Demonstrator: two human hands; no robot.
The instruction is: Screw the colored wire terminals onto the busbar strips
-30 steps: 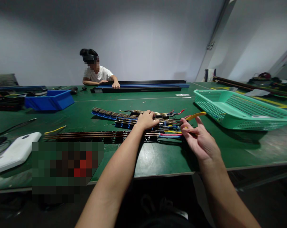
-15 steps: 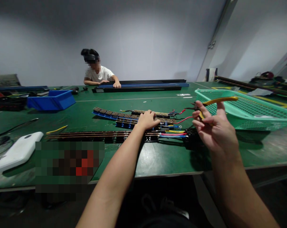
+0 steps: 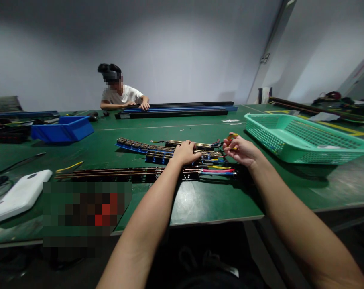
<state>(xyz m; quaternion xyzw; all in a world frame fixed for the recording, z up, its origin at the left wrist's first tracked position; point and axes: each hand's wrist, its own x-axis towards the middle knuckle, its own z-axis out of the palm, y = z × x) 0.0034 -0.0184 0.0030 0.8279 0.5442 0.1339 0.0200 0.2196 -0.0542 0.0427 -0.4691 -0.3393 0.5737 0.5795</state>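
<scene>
Yellow-handled pliers (image 3: 231, 137) are being gripped by the right hand (image 3: 242, 151), fingers closed, near wire leads (image 3: 217, 143); the left hand (image 3: 185, 153) is lying, fingers spread, across metal-railed strips (image 3: 157, 155) on the tabletop (image 3: 200, 206).

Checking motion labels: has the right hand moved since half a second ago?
Yes: the right hand has shifted left in the view, away from the green basket.
</scene>
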